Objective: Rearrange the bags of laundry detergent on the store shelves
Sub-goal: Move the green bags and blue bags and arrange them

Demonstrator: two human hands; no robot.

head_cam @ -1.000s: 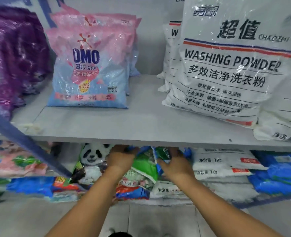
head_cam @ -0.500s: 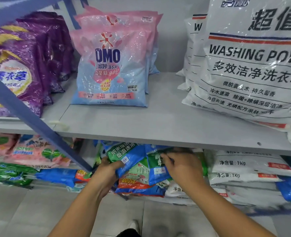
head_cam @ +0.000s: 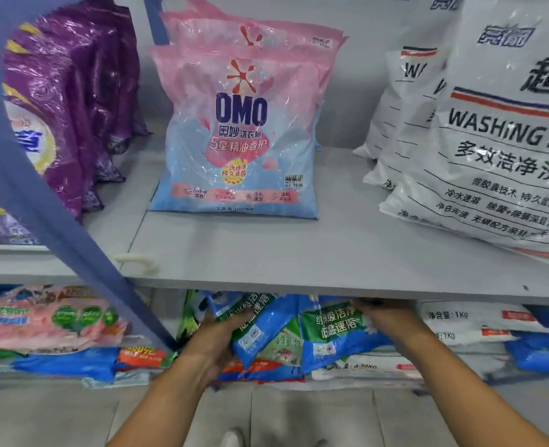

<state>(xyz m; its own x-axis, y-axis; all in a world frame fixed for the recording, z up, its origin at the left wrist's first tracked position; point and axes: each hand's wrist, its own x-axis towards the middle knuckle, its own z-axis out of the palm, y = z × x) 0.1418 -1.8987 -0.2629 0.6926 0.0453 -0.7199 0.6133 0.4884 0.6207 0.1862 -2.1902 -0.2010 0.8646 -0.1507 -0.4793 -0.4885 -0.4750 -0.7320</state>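
- Nearest the camera, two bare forearms reach from the bottom edge toward the lower shelf, above a grey tiled floor (head_cam: pixel 73 414).
- The left hand (head_cam: pixel 213 337) grasps the left blue-and-green detergent bag (head_cam: pixel 254 330), thumb over its front face and fingers behind it.
- The right hand (head_cam: pixel 386 321) clasps the upper right edge of the right blue-and-green detergent bag (head_cam: pixel 331 333); its fingertips are hidden under the shelf board.
- Both bags tilt upright just under the grey upper shelf (head_cam: pixel 299 253), above flat stacked packets.
- Beside them lie white 1 kg bags (head_cam: pixel 466 321) to the right and a pink bag (head_cam: pixel 47 317) to the left.
- Farther back, on the upper shelf, stand pink-and-blue OMO bags (head_cam: pixel 237 130), purple bags (head_cam: pixel 73 101) and white washing powder sacks (head_cam: pixel 499 140).
- A blue slanted frame bar (head_cam: pixel 41 195) crosses the left side.
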